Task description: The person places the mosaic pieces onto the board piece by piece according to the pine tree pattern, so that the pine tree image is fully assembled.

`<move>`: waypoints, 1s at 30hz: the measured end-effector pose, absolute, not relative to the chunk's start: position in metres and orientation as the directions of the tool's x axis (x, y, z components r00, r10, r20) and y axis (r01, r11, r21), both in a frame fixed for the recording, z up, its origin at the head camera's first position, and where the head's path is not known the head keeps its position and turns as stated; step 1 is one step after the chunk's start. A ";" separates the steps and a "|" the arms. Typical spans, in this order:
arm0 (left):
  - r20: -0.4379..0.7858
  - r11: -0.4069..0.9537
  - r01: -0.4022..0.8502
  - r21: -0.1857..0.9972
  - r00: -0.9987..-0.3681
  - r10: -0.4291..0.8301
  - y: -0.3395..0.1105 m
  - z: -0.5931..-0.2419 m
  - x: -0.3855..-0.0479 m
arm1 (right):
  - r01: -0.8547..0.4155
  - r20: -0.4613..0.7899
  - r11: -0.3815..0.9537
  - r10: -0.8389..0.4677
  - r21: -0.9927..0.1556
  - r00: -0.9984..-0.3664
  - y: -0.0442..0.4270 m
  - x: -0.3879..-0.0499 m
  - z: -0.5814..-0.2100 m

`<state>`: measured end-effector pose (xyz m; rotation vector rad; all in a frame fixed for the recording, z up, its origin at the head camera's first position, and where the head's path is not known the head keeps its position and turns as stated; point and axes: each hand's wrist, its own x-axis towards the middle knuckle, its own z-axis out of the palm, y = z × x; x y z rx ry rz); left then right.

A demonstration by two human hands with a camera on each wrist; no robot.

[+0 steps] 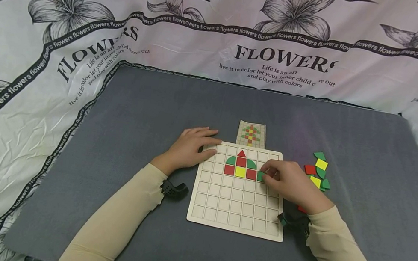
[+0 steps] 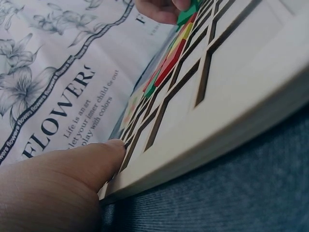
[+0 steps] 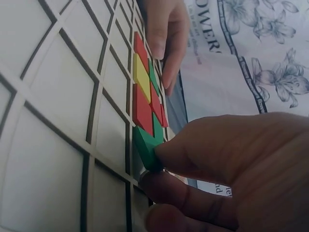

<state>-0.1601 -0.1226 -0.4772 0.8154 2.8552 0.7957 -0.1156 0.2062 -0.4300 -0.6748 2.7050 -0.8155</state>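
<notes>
The right grip [image 1: 292, 181] is clamped, thumb against finger, on a small flat green tile [image 3: 146, 149], its outline partly covered by the fingertips. The tile is at the board, beside a square red tile [image 1: 251, 174] immediately left of the grip, and looks tilted rather than flat. To seat it well, I would square its edges to the ridges, lower the near side gently, and let go only once it lies level with its neighbours; a hurried push could nudge the red tile. Under the grip lies a pale square wooden board [image 1: 234, 213] with raised grid lines. Across it to the left, the left grip [image 1: 191, 148] is relaxed and closed on nothing, fingers resting along the edge; light pressure there should be enough to steady the board.

Beyond the grip, at the board's far edge, a small printed pattern card [image 1: 252, 127] offers a check on which way the tile should face. To the grip's right, loose red, yellow and green tiles [image 1: 321, 164] lie partly heaped.

All this rests on a dark grey table [image 1: 156, 120], and past its far edge hangs a white floral-printed sheet [image 1: 222, 15] with black lettering.
</notes>
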 end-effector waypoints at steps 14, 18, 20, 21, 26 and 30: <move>0.077 0.722 0.477 0.501 -0.855 0.512 -0.123 -0.476 -0.160 | -0.382 -0.075 0.734 -0.505 -0.562 -0.860 0.205 -0.115 -0.430; 0.074 0.722 0.475 0.503 -0.856 0.511 -0.122 -0.476 -0.160 | -0.386 -0.071 0.742 -0.501 -0.549 -0.862 0.205 -0.115 -0.430; 0.074 0.722 0.475 0.504 -0.856 0.512 -0.122 -0.476 -0.160 | -0.387 -0.070 0.745 -0.500 -0.544 -0.863 0.206 -0.115 -0.431; 0.074 0.722 0.475 0.503 -0.856 0.512 -0.122 -0.476 -0.161 | -0.388 -0.070 0.744 -0.501 -0.544 -0.863 0.206 -0.115 -0.431; 0.071 0.723 0.475 0.501 -0.856 0.513 -0.122 -0.475 -0.160 | -0.386 -0.071 0.746 -0.499 -0.542 -0.864 0.206 -0.115 -0.431; 0.063 0.726 0.470 0.501 -0.857 0.511 -0.122 -0.474 -0.159 | -0.383 -0.076 0.747 -0.498 -0.543 -0.864 0.205 -0.115 -0.432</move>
